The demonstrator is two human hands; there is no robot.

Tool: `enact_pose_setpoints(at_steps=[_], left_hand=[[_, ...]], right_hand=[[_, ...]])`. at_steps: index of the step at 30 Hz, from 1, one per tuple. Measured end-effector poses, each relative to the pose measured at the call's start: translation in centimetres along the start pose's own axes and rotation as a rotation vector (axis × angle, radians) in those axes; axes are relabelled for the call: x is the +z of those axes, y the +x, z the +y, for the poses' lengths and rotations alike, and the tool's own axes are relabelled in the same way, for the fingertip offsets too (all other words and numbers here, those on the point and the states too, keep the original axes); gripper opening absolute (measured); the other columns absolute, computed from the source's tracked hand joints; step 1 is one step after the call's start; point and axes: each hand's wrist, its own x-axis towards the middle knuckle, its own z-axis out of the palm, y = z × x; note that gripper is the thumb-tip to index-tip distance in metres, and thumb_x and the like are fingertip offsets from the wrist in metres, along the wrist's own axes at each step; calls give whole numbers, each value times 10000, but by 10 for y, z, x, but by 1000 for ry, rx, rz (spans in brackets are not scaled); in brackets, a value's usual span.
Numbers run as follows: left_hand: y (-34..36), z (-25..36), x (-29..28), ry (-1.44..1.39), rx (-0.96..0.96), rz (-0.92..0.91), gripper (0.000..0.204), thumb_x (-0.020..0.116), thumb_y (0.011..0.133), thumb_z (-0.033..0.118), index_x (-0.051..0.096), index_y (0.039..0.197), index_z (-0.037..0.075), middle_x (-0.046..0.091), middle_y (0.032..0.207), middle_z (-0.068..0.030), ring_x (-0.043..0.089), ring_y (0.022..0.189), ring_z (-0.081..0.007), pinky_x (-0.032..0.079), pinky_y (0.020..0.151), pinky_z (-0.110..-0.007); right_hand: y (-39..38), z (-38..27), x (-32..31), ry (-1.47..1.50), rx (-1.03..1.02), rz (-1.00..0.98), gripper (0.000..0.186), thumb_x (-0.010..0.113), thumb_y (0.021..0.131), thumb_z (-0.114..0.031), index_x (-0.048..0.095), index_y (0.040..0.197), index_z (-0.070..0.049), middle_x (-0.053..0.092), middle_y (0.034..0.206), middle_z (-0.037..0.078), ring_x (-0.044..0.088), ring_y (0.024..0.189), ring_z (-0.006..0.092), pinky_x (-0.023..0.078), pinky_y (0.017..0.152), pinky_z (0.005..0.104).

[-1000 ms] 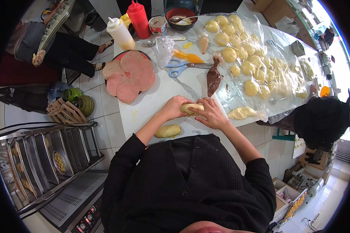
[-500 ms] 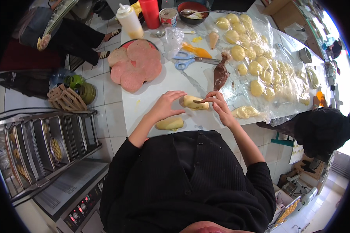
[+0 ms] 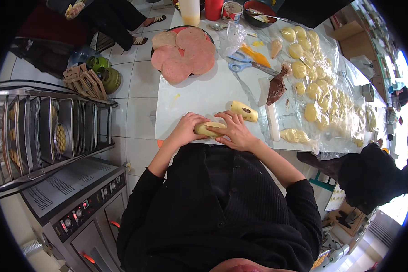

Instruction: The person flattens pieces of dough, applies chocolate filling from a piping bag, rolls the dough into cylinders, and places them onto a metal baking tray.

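A pale yellow dough roll (image 3: 209, 129) lies at the table's near edge between my hands. My left hand (image 3: 188, 128) curls round its left end. From the right, my right hand (image 3: 237, 131) presses its fingers over the roll, hiding part of it. Just beyond my right hand rests another dough roll (image 3: 244, 111), with a dark brown filling-like patch on top; no hand touches it. To the right of that roll, a long, narrow white tool (image 3: 273, 122) lies beside a piping bag of brown filling (image 3: 276, 88).
Pink round meat slices (image 3: 186, 52) cover a plate at the back left. Blue-handled scissors (image 3: 242, 63) lie near the middle. Many dough balls (image 3: 313, 90) sit under plastic film on the right, with a bag of yellow filling (image 3: 295, 136) near the front edge.
My hands have left the roll with the brown patch and moved left and nearer, onto the other roll. The patched roll now lies alone, turned at a slant. The view has shifted.
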Motion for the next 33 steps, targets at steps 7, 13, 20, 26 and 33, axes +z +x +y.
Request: enact_pose_setpoints(at_steps=[7,13,20,26,33], left_hand=[[-2,0,2,14,5,-3,533,763,572,221,607,1075,137,585,1035,-43,477,990,-245,374,890,-353],[-2,0,2,7,26,-4,534,761,572,201,600,1077,135,581,1022,-39,478,976,-243,379,871,-356],[-4,-1,0,18,38,-5,589,769,562,234,563,1096,97,536,1079,-49,474,993,-248,375,880,-357],[-3,-7,-9,91,28,-29,550,766,559,199,553,1058,107,480,1087,-43,460,1012,-241,376,856,-382],[-8,-7,3,87,87,42,496,742,521,90,517,963,99,513,1018,-45,462,1019,-255,354,870,-382]], right_hand=[[-27,3,-7,-240,11,-38,382,538,804,-407,547,1165,-282,387,1256,69,314,1185,279,249,969,456],[-43,1,-24,-244,97,-4,386,570,797,-359,548,1162,-236,410,1214,81,326,1164,279,263,938,451],[-82,9,-3,-331,405,140,368,596,785,-274,562,1135,-164,458,1124,102,362,1103,304,259,919,429],[-12,-22,-1,102,304,316,513,698,675,-168,501,1139,-70,497,1094,121,446,1054,295,359,883,377],[24,-21,31,85,383,7,526,703,586,-104,510,1072,-43,495,1027,137,458,1027,301,366,893,402]])
